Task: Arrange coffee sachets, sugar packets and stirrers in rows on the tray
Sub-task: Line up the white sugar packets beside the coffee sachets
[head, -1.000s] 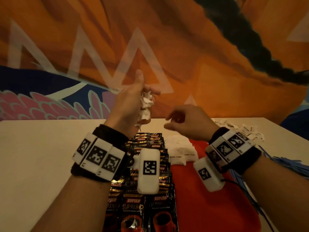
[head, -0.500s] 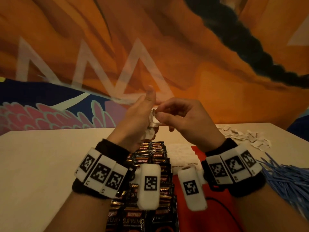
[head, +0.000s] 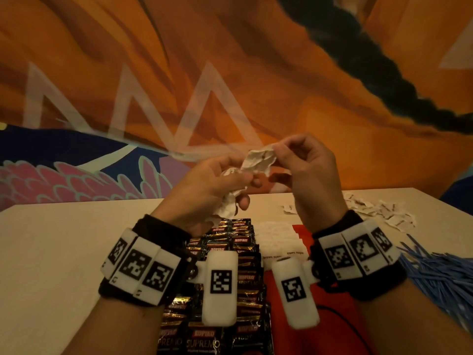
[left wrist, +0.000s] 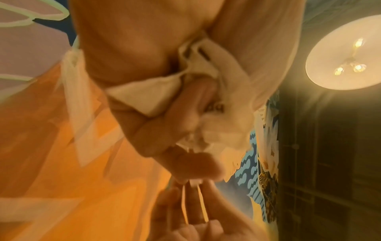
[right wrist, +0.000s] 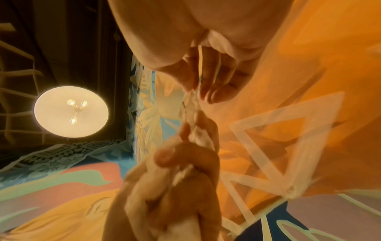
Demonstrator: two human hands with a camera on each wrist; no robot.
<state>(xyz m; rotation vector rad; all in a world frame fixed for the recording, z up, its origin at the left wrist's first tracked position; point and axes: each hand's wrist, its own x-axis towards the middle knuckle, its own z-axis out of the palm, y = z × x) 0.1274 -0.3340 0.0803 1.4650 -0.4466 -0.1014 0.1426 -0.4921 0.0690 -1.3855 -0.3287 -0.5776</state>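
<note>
Left hand [head: 204, 183]: fingers curled round a bunch of white sugar packets [head: 229, 203], raised above the tray.
Right hand [head: 311, 172]: pinches one packet [head: 261, 160] from the bunch.
Red tray [head: 340, 326], near: coffee sachets [head: 225, 252] in rows left, sugar row beside.
Blue stirrers [head: 440, 275]: right, on table [head: 51, 252].

Black-and-red coffee sachets [head: 225, 252], blue stirrers [head: 440, 272], red tray [head: 332, 319].

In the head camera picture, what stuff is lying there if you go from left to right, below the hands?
Black coffee sachets → white sugar packets in a row → bare red tray → blue stirrers.
</note>
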